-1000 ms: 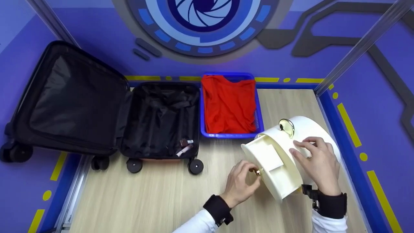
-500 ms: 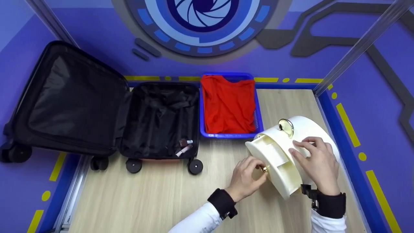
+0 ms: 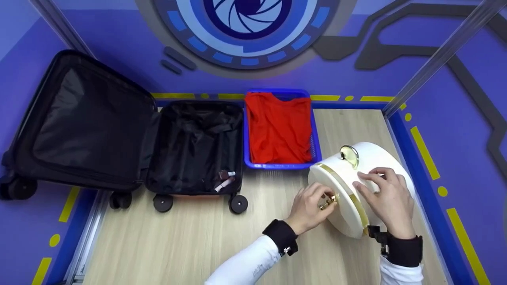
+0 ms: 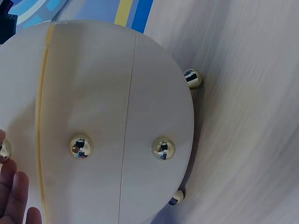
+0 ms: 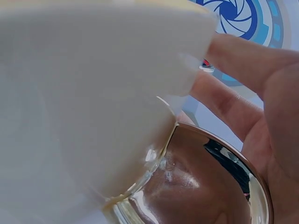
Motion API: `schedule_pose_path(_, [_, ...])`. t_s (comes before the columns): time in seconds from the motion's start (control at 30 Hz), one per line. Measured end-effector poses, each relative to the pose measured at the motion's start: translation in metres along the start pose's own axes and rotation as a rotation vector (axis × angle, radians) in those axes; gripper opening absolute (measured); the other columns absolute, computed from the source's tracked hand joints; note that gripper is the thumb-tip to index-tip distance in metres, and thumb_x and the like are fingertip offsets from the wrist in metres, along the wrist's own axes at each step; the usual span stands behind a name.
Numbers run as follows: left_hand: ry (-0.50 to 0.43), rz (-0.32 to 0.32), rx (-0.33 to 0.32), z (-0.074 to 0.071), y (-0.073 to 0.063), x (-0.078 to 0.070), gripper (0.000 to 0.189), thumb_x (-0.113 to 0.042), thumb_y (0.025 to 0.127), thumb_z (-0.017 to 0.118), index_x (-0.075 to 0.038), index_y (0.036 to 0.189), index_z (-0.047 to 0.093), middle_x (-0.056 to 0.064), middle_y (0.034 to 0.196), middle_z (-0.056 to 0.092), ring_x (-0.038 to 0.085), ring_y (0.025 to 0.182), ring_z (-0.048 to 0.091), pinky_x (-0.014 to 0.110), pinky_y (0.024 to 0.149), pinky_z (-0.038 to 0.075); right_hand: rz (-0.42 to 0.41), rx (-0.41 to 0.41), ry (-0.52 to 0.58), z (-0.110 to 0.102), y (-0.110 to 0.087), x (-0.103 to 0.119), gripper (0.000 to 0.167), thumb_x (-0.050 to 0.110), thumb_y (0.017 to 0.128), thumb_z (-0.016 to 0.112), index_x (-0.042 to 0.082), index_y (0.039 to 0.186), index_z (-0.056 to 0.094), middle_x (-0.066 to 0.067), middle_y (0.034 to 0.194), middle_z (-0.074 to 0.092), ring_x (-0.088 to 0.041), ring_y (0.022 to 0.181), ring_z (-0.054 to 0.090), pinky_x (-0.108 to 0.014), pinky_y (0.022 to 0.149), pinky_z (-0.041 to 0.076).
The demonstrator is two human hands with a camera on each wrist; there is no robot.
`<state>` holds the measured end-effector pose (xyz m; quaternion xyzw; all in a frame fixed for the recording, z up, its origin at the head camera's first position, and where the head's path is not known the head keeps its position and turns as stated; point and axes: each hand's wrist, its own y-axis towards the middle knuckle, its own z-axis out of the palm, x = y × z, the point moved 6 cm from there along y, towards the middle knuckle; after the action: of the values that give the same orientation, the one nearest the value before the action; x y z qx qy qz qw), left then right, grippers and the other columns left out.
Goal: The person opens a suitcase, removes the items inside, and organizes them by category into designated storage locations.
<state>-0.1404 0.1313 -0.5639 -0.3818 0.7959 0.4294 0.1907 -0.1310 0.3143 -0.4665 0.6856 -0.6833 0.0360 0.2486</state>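
Note:
A white rounded drawer box with gold knobs lies on the table at the right in the head view. My left hand pinches a gold knob on the front of one drawer, which sits nearly level with the body. Two more gold knobs show on the drawer fronts in the left wrist view. With fingers spread, my right hand rests against the box's upper side. A round gold piece stands up from the box and shows large in the right wrist view.
A black suitcase lies open at the left, its lid leaning back. Inside are a small dark bottle and a pale tube. Beside it, a blue basket holds red cloth. Purple walls enclose the table.
My left hand has moved right and slightly up, pushing the drawer into the box, so its inside no longer shows. My right hand has stayed in place on the box.

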Motion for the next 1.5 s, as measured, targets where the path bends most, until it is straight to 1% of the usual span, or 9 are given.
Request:
schedule_pose_path(0.33, [0.092, 0.006, 0.061, 0.006, 0.014, -0.001, 0.027, -0.037, 0.089, 0.081, -0.022, 0.109, 0.072, -0.010, 0.102, 0.068, 0.005, 0.091, 0.060, 0.014, 0.077, 0.038, -0.006, -0.007, 0.000, 0.001, 0.000, 0.000, 0.032, 0.029, 0.085, 0.088, 0.012, 0.111, 0.081, -0.012, 0.120, 0.064, -0.042, 0.109, 0.055, -0.057, 0.065, 0.047])
schedule_pose_path(0.47, [0.092, 0.004, 0.083, 0.008, 0.017, -0.001, 0.026, -0.037, 0.089, 0.081, -0.023, 0.108, 0.071, -0.010, 0.102, 0.068, 0.005, 0.092, 0.060, 0.014, 0.078, 0.037, -0.005, -0.009, -0.002, 0.000, 0.000, 0.000, 0.032, 0.029, 0.085, 0.087, 0.012, 0.111, 0.081, -0.012, 0.120, 0.064, -0.042, 0.108, 0.055, -0.057, 0.063, 0.047])
schedule_pose_path(0.67, [0.092, 0.012, 0.086, 0.006, 0.018, 0.000, 0.025, -0.039, 0.090, 0.080, -0.024, 0.107, 0.071, -0.012, 0.101, 0.068, 0.004, 0.093, 0.061, 0.014, 0.076, 0.037, -0.004, -0.008, 0.004, 0.001, 0.000, 0.000, 0.032, 0.030, 0.085, 0.087, 0.012, 0.112, 0.081, -0.012, 0.120, 0.064, -0.042, 0.110, 0.055, -0.059, 0.067, 0.047])
schedule_pose_path(0.9, [0.066, 0.007, 0.101, 0.007, 0.012, 0.009, 0.029, -0.039, 0.089, 0.081, -0.022, 0.109, 0.069, -0.011, 0.103, 0.067, 0.003, 0.096, 0.061, 0.013, 0.078, 0.038, 0.001, -0.011, 0.004, 0.000, 0.000, 0.000, 0.032, 0.030, 0.085, 0.087, 0.012, 0.110, 0.081, -0.012, 0.119, 0.064, -0.042, 0.110, 0.055, -0.060, 0.068, 0.047])
schedule_pose_path(1.03, [0.069, -0.023, 0.120, 0.010, 0.006, 0.018, 0.029, -0.037, 0.088, 0.082, -0.022, 0.109, 0.069, -0.010, 0.103, 0.067, 0.005, 0.097, 0.062, 0.014, 0.081, 0.041, 0.003, -0.014, 0.005, 0.000, 0.000, 0.000, 0.032, 0.030, 0.084, 0.088, 0.012, 0.110, 0.081, -0.011, 0.119, 0.064, -0.042, 0.109, 0.055, -0.059, 0.067, 0.047])
schedule_pose_path(1.13, [0.081, -0.050, 0.141, 0.014, 0.001, 0.024, 0.027, -0.037, 0.089, 0.080, -0.021, 0.109, 0.070, -0.007, 0.101, 0.068, 0.006, 0.095, 0.062, 0.016, 0.080, 0.042, 0.005, -0.015, 0.005, -0.001, 0.000, 0.000, 0.032, 0.030, 0.084, 0.088, 0.013, 0.110, 0.081, -0.011, 0.119, 0.064, -0.041, 0.109, 0.055, -0.059, 0.066, 0.047])
schedule_pose_path(1.27, [0.093, -0.088, 0.188, 0.021, -0.004, 0.031, 0.025, -0.037, 0.090, 0.078, -0.021, 0.107, 0.072, -0.006, 0.101, 0.071, 0.007, 0.093, 0.063, 0.018, 0.078, 0.042, 0.010, -0.010, 0.003, -0.001, 0.000, -0.001, 0.032, 0.031, 0.085, 0.087, 0.014, 0.111, 0.081, -0.010, 0.120, 0.064, -0.041, 0.110, 0.055, -0.059, 0.067, 0.046])
schedule_pose_path(1.4, [0.108, -0.126, 0.244, 0.028, -0.008, 0.036, 0.023, -0.038, 0.090, 0.078, -0.023, 0.107, 0.073, -0.009, 0.102, 0.073, 0.008, 0.095, 0.064, 0.019, 0.077, 0.040, 0.016, -0.001, 0.005, 0.000, 0.000, -0.001, 0.032, 0.032, 0.085, 0.087, 0.014, 0.111, 0.081, -0.010, 0.120, 0.064, -0.040, 0.111, 0.055, -0.058, 0.067, 0.046])
schedule_pose_path(1.5, [0.112, -0.143, 0.264, 0.031, -0.009, 0.038, 0.021, -0.038, 0.090, 0.078, -0.024, 0.105, 0.074, -0.012, 0.101, 0.074, 0.007, 0.095, 0.065, 0.019, 0.077, 0.039, 0.018, 0.001, 0.007, 0.000, 0.000, -0.001, 0.031, 0.031, 0.085, 0.087, 0.013, 0.111, 0.081, -0.010, 0.120, 0.064, -0.040, 0.111, 0.055, -0.057, 0.067, 0.047])
